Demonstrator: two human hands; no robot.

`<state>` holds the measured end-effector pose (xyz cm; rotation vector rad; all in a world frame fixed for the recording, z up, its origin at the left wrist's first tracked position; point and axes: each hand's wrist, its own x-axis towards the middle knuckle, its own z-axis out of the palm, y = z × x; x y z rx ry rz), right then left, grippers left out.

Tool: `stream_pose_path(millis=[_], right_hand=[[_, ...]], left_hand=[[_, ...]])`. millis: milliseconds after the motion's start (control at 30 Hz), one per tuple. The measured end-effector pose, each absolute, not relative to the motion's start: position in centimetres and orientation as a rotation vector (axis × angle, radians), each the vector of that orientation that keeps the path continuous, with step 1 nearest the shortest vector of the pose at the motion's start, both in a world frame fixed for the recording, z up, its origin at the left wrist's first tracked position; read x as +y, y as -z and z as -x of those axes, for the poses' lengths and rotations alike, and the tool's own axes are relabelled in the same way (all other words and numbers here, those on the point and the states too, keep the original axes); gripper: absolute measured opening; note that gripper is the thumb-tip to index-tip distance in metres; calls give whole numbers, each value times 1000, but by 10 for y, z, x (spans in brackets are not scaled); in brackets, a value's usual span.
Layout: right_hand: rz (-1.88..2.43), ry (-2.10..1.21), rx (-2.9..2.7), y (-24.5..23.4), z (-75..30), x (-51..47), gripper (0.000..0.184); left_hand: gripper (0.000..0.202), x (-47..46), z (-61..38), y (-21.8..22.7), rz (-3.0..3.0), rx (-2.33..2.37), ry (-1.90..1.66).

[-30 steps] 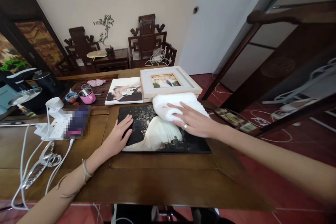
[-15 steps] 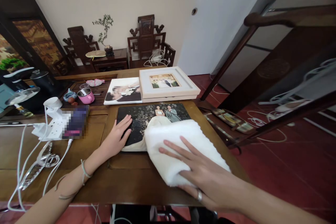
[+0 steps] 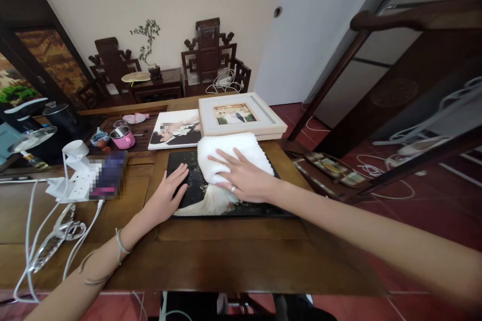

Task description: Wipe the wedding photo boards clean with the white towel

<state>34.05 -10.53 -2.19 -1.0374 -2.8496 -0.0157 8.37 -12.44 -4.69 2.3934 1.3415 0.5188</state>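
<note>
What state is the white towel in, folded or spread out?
Folded: the white towel shows a thick rounded edge and lies as a compact pad under the right hand on the photo panel.

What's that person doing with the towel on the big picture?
The person's right hand presses a folded white towel flat onto the far part of a large dark photo print lying on the wooden table. The left hand rests flat on the print's left edge. Behind it lie a second print and a white picture frame.
</note>
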Motion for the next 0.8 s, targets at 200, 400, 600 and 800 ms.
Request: stream_pose_path(millis=[200,400,600,800], right_hand=[[928,-279,-2796,22,-334,-187,32],[890,-445,-2821,12,-337,-204,31],[962,-189,-2855,11,-328,-129,37],[1046,-82,-2869,13,-317,-87,49]], left_hand=[[48,-124,-84,47,-2407,1353,-495],[47,-125,-84,47,-2416,1364,-490],[47,-125,-84,47,-2393,1343,-510],[47,-126,-84,48,-2400,1332,-535]])
